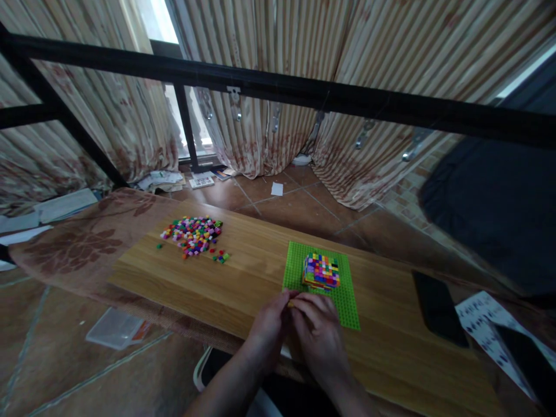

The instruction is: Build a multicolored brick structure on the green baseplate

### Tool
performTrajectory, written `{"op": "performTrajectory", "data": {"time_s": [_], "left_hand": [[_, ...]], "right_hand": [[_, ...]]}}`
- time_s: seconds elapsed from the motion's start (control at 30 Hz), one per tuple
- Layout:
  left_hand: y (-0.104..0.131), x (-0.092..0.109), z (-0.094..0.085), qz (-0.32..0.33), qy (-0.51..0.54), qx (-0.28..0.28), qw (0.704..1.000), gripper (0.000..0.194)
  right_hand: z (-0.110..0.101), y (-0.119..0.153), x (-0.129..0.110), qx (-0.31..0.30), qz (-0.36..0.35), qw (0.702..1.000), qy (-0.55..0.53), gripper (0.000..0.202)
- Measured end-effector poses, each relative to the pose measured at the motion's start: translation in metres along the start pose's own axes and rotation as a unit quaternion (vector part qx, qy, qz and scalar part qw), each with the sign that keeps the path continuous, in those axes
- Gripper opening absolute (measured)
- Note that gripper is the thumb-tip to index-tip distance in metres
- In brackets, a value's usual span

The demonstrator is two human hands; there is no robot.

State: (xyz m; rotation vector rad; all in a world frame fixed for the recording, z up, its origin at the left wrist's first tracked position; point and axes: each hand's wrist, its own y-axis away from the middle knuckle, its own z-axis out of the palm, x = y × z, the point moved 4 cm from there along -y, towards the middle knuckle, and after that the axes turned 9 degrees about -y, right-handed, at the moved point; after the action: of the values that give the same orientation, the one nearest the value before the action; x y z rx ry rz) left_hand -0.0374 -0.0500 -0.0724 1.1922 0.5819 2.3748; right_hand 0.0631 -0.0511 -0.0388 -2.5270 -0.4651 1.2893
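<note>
My left hand [270, 321] and my right hand [319, 324] meet at the near edge of the wooden board, fingers pinched together around a small yellowish piece [291, 303]. Just beyond them lies a green studded baseplate [347, 301], its near left part covered by my right hand. A block of many small coloured bricks [321, 271] stands on the baseplate. Farther left on the board is a loose pile of small coloured bricks [195, 233], with several stray bricks [220, 256] at its near right side.
The wooden board [252, 249] rests on a cloth-covered surface. A dark flat device [439, 308] lies at its right, beside a printed sheet [490, 330]. A black metal rail [278, 90] crosses beyond the board. A clear plastic container [115, 328] is on the floor at left.
</note>
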Motion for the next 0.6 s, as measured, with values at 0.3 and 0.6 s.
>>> {"op": "performTrajectory", "data": {"time_s": [0.3, 0.6], "left_hand": [[0.002, 0.013, 0.007, 0.014, -0.065, -0.018, 0.998, 0.032], [-0.003, 0.017, 0.011, 0.040, -0.108, -0.026, 0.993, 0.032]], "right_hand": [[-0.015, -0.005, 0.018, 0.076, 0.026, 0.995, -0.068, 0.020], [-0.020, -0.011, 0.014, 0.064, -0.010, 0.998, -0.015, 0.019]]}}
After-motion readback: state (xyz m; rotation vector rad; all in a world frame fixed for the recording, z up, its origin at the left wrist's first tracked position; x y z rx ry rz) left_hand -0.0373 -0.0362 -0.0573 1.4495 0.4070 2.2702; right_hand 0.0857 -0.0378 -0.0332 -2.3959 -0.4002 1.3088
